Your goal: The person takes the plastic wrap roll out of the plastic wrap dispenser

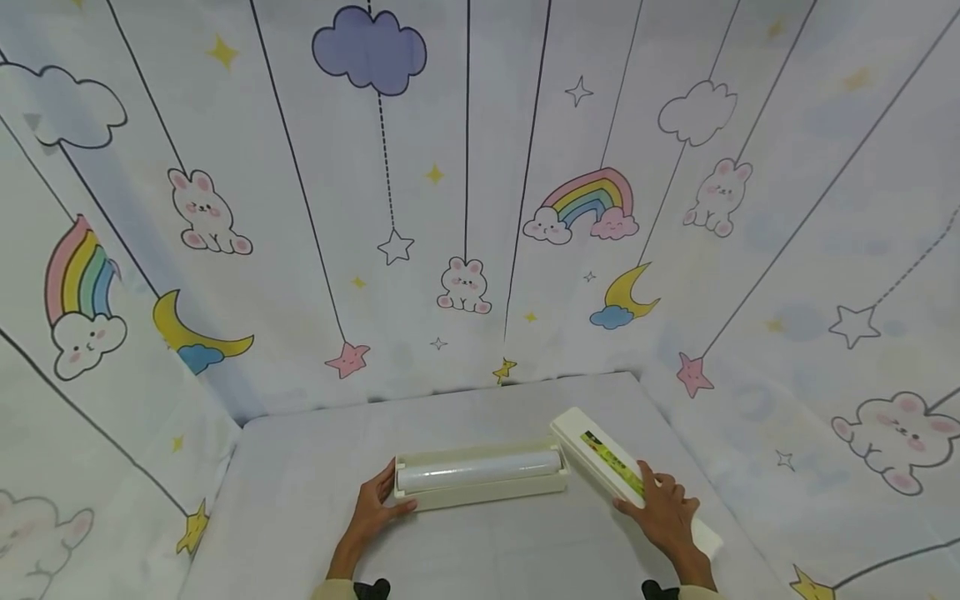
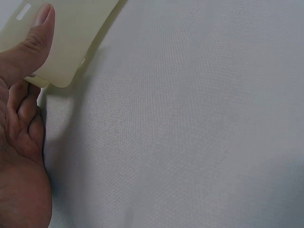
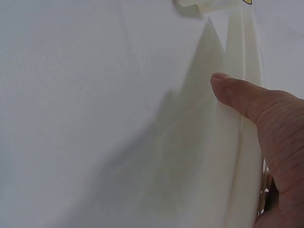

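Observation:
A cream dispenser box (image 1: 487,493) lies uncovered on the white surface, with a shiny roll of cling film (image 1: 480,471) inside. My left hand (image 1: 375,506) grips the box's left end. In the left wrist view, its thumb (image 2: 40,40) lies on the box wall (image 2: 78,33) and the other fingers are curled below. To the right, my right hand (image 1: 663,510) holds the long cream lid (image 1: 577,423), which bears a green and yellow label and slants beside the box. In the right wrist view, the right thumb (image 3: 237,92) presses the lid's side (image 3: 232,156); the other fingers are mostly hidden.
A white cloth-like surface (image 1: 300,467) lies under the box and lid. Printed white walls (image 1: 420,333) with rabbits, stars and clouds stand at the back and both sides. The right wall (image 1: 750,467) is close to the lid.

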Demonstrator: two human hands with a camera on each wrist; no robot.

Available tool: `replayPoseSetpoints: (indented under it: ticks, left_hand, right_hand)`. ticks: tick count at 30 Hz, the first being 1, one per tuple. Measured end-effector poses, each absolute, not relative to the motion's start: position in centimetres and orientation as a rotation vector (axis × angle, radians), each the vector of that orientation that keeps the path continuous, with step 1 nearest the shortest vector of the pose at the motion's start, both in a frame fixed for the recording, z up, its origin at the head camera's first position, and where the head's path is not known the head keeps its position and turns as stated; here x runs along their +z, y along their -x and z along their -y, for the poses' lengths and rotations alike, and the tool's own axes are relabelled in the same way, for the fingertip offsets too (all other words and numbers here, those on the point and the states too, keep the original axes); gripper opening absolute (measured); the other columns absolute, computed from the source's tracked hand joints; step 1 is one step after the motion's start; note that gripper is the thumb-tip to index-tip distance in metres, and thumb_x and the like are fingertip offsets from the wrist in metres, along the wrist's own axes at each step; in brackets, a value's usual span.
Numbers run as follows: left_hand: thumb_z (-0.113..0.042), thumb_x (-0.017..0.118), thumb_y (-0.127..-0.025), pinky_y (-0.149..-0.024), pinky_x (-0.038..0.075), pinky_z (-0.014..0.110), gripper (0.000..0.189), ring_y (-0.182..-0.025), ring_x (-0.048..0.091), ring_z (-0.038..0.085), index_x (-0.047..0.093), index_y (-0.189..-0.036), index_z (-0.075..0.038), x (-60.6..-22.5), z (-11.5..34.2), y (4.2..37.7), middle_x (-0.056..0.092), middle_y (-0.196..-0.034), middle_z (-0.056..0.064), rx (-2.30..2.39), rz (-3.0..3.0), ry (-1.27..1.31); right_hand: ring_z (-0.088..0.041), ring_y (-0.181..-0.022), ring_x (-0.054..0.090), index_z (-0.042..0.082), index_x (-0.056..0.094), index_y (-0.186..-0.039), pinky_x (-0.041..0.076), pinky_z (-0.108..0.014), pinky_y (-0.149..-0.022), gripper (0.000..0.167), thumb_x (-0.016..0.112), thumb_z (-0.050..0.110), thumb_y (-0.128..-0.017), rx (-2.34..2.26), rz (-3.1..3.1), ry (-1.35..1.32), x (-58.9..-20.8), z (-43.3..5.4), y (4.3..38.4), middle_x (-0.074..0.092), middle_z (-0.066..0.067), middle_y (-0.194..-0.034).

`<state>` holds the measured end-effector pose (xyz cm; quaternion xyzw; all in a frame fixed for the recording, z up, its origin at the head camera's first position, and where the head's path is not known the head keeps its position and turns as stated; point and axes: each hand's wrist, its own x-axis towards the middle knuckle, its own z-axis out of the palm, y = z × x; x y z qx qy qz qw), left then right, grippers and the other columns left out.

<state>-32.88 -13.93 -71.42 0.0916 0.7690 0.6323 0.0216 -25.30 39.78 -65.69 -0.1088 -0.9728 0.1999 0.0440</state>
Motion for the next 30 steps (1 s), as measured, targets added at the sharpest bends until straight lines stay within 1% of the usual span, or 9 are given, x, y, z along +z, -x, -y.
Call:
replayPoseSetpoints:
  ticks: [3, 5, 9, 14, 16, 18, 23, 30]
  left_hand:
    - [-0.007, 0.093, -0.085, -0.131, 0.038, 0.043, 0.101, -0.158, 0.043, 0.046, 0.034, -0.166, 0.01, -71.1, 14.2, 32.8, 0.038, -0.172, 0.026, 1.956, -2.383, -0.285]
    - [-0.007, 0.094, -0.085, -0.131, 0.039, 0.042, 0.101, -0.158, 0.043, 0.046, 0.034, -0.165, 0.01, -71.0, 14.4, 32.7, 0.039, -0.172, 0.026, 1.955, -2.391, -0.28]
    - [-0.005, 0.094, -0.084, -0.129, 0.04, 0.03, 0.101, -0.158, 0.043, 0.046, 0.035, -0.165, 0.009, -71.1, 14.6, 32.8, 0.039, -0.172, 0.026, 1.958, -2.404, -0.272]
    - [-0.003, 0.093, -0.084, -0.122, 0.042, 0.017, 0.1, -0.155, 0.043, 0.052, 0.035, -0.164, 0.013, -71.6, 14.1, 33.1, 0.04, -0.169, 0.03, 1.984, -2.394, -0.357]
    - [-0.004, 0.093, -0.084, -0.121, 0.041, 0.013, 0.101, -0.155, 0.042, 0.054, 0.034, -0.164, 0.013, -71.8, 13.8, 33.2, 0.039, -0.169, 0.032, 1.987, -2.382, -0.39]
    - [-0.004, 0.094, -0.084, -0.119, 0.039, 0.009, 0.101, -0.156, 0.041, 0.053, 0.034, -0.164, 0.013, -72.0, 13.6, 33.3, 0.038, -0.17, 0.031, 2.001, -2.355, -0.374]
    - [-0.004, 0.094, -0.083, -0.119, 0.037, 0.008, 0.103, -0.158, 0.041, 0.048, 0.034, -0.165, 0.01, -72.1, 13.6, 33.2, 0.038, -0.172, 0.028, 1.998, -2.344, -0.305]
    - [-0.004, 0.094, -0.084, -0.12, 0.04, 0.011, 0.101, -0.156, 0.042, 0.052, 0.035, -0.164, 0.012, -71.6, 14.0, 32.8, 0.04, -0.17, 0.03, 1.99, -2.385, -0.33]
  right_hand:
    - [-0.056, -0.117, 0.05, 0.003, 0.037, -0.165, 0.032, -0.062, -0.085, 0.1, 0.086, 0.048, -0.09, 0.622, 2.975, 0.325, -65.9, -39.6, 25.3, 0.049, -0.041, -0.139]
    - [-0.056, -0.117, 0.05, 0.003, 0.037, -0.165, 0.032, -0.061, -0.085, 0.1, 0.086, 0.049, -0.09, 0.632, 2.975, 0.323, -66.0, -39.4, 25.3, 0.049, -0.041, -0.139]
    - [-0.056, -0.118, 0.05, 0.004, 0.036, -0.165, 0.032, -0.062, -0.086, 0.101, 0.085, 0.05, -0.09, 0.638, 2.987, 0.321, -66.4, -39.4, 25.4, 0.048, -0.041, -0.14]
    - [-0.058, -0.118, 0.049, 0.003, 0.035, -0.164, 0.033, -0.064, -0.085, 0.103, 0.086, 0.053, -0.089, 0.622, 3.0, 0.355, -66.3, -40.1, 24.9, 0.048, -0.044, -0.14]
    - [-0.06, -0.118, 0.048, 0.003, 0.035, -0.164, 0.034, -0.066, -0.086, 0.103, 0.086, 0.052, -0.089, 0.615, 3.003, 0.371, -66.3, -40.3, 24.6, 0.047, -0.045, -0.14]
    - [-0.061, -0.119, 0.047, 0.003, 0.034, -0.163, 0.034, -0.069, -0.088, 0.103, 0.086, 0.052, -0.089, 0.617, 3.01, 0.381, -66.3, -40.5, 24.5, 0.046, -0.045, -0.14]
    - [-0.063, -0.12, 0.046, 0.002, 0.033, -0.163, 0.034, -0.073, -0.091, 0.104, 0.085, 0.053, -0.089, 0.619, 3.032, 0.402, -66.6, -40.4, 24.6, 0.045, -0.046, -0.14]
    - [-0.062, -0.12, 0.047, 0.003, 0.034, -0.163, 0.034, -0.072, -0.091, 0.105, 0.087, 0.053, -0.088, 0.62, 3.031, 0.405, -67.5, -40.4, 25.0, 0.046, -0.046, -0.14]
